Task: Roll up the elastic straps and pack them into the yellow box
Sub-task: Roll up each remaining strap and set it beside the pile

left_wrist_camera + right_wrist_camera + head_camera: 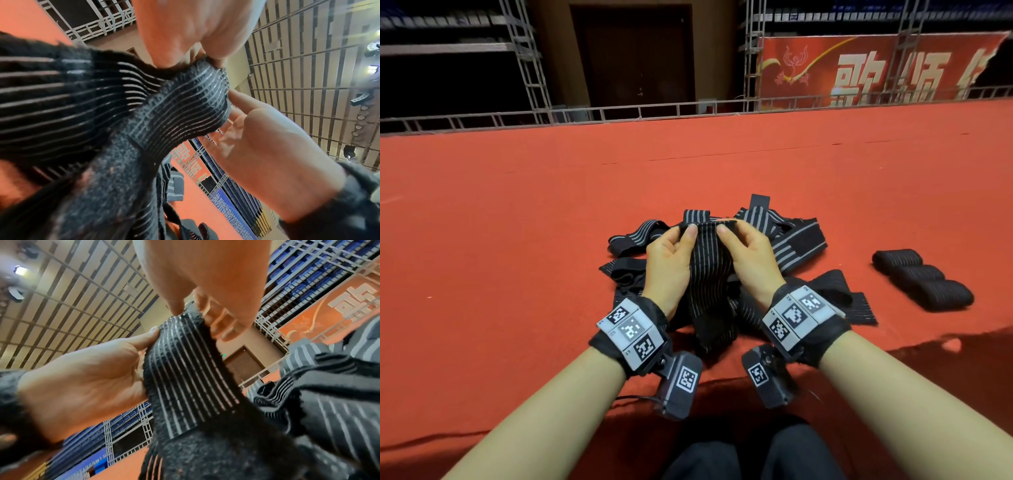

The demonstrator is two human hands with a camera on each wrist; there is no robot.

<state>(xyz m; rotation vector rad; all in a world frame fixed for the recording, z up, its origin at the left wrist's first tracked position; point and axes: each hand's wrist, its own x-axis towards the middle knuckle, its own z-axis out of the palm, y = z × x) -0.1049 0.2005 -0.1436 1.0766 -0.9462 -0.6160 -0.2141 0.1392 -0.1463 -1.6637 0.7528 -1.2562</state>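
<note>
I hold one black elastic strap with thin grey stripes up by its top edge, and its length hangs down between my wrists. My left hand pinches the left corner, thumb in front. My right hand pinches the right corner. In the left wrist view the strap bends over at the pinched end, with my left hand above and my right hand below. The right wrist view shows the strap between my right hand and left hand. No yellow box is in view.
A loose pile of more striped straps lies on the red carpet behind and under my hands. Three rolled straps sit in a row at the right. A metal truss rail borders the far edge. My legs are below the near edge.
</note>
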